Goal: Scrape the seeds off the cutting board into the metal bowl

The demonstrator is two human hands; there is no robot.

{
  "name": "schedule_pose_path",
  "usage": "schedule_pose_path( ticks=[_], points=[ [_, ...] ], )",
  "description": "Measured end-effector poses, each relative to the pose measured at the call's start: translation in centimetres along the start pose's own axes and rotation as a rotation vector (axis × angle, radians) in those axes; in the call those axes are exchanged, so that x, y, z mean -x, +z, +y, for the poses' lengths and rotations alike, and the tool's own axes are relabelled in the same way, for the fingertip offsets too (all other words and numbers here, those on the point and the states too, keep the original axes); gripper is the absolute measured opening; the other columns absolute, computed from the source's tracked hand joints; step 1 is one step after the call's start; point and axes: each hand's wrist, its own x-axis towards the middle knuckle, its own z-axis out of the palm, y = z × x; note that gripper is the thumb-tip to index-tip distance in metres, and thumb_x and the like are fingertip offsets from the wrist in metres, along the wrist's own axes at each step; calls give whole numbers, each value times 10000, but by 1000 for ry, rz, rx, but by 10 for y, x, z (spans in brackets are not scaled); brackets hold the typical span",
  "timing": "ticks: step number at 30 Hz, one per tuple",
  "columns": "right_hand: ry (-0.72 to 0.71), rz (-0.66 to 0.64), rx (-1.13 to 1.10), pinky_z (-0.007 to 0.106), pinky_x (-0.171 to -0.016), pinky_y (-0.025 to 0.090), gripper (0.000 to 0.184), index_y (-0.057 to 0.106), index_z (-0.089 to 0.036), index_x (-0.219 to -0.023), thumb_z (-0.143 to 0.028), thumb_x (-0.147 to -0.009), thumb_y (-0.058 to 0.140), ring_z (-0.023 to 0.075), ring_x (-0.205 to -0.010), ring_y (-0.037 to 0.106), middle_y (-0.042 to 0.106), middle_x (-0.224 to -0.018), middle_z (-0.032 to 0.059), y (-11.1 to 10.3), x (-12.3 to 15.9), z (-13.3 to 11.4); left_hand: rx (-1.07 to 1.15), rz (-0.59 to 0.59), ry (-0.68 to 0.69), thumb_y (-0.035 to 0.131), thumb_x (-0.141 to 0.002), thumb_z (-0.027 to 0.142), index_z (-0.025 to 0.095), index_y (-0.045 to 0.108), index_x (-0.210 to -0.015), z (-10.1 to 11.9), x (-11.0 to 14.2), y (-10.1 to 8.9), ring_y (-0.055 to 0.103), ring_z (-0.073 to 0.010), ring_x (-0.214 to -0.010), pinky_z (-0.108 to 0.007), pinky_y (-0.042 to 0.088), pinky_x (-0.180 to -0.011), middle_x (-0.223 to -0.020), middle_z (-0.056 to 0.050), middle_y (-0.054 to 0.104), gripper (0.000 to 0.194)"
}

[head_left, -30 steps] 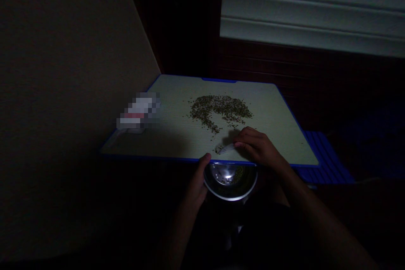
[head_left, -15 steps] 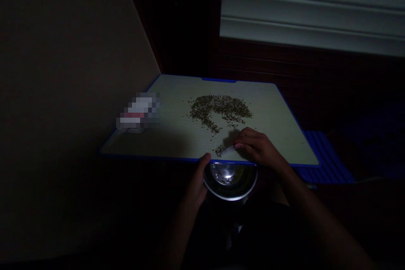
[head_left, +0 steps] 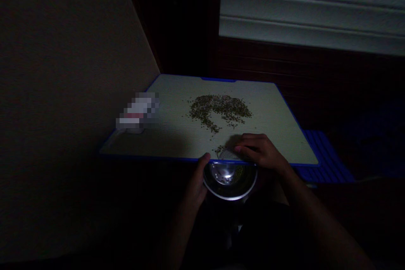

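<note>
Many small greenish-brown beans or seeds (head_left: pixel 218 109) lie in a curved patch on the pale folding tabletop (head_left: pixel 171 93) with its blue rim. My right hand (head_left: pixel 261 149) pinches a thin, whitish translucent piece (head_left: pixel 228 153) at the near edge; its exact kind is unclear. A few seeds lie on the tabletop beside that piece's left end. Beneath the edge, a shiny metal bowl (head_left: pixel 229 197) holds some green seeds at its right side. My left hand (head_left: pixel 199 181) is closed at the bowl's left side, its thumb against the table edge and its other fingers mostly hidden.
A blurred white and red object (head_left: pixel 136 112) sits at the tabletop's left edge, near a plain wall or panel (head_left: pixel 79 50). To the right, lower down, is a blue striped surface (head_left: pixel 325 156). Pale slats (head_left: pixel 310 8) span the upper right. The room is dim.
My right hand has moved slightly towards the near edge, and the translucent piece now lies lower and flatter. The left hand, the bowl and the main patch of seeds look unchanged.
</note>
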Motion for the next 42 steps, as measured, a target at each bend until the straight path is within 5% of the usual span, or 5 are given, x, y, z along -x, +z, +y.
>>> schedule_pose_path(
  ticks=[7,14,42],
  points=[
    [16,15,-9,294,-705,494,268,779,-210,-923,-365,-1046,599,157,-758,654,730,-837,25,0,2,0,14,21,22,780,-883,424,66,733,-1228,-2,-2,-3,727,-339,-1193,-449,521,-1116,-1217,-177,793,499],
    [131,235,139,302,-688,474,280,784,-208,-1000,-369,-1063,563,160,-730,620,688,-809,27,1,3,3,36,42,91,846,-823,387,119,691,-1320,-4,-7,-8,670,-327,-1299,-441,504,-1142,-1340,-151,749,585],
    [107,187,153,312,-704,473,282,806,-210,-1023,-394,-1047,593,171,-757,626,693,-826,40,1,7,10,28,59,62,824,-848,391,133,726,-1256,-4,-7,-7,661,-341,-1315,-448,502,-1152,-1345,-146,748,493]
  ],
)
